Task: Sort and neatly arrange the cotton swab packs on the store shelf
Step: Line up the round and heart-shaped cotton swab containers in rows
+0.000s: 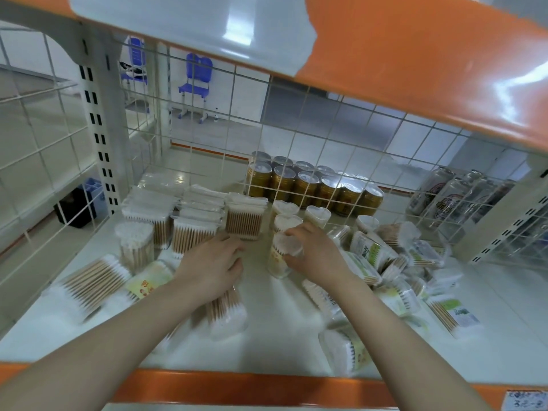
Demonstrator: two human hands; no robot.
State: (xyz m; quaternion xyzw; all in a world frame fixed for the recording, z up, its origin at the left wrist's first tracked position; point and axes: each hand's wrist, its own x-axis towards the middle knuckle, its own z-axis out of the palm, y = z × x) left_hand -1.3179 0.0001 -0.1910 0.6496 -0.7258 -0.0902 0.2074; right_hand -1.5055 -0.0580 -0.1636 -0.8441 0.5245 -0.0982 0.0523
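Head view: the right hand [314, 250] grips an upright heart-shaped swab tub [281, 256] mid-shelf, in a bare lane between stacked swab packs [195, 223] far left and a loose heap [394, 262] right. The left hand [213, 268], fingers loosely curled, rests on a flat pack [228, 310]. The shelf's orange front edge [237, 384] lies near.

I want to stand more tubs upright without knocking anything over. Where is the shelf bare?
Bare shelf runs down the middle between the two forearms to the orange front edge. More lies at the far right. The loose packs on the right are crowded.
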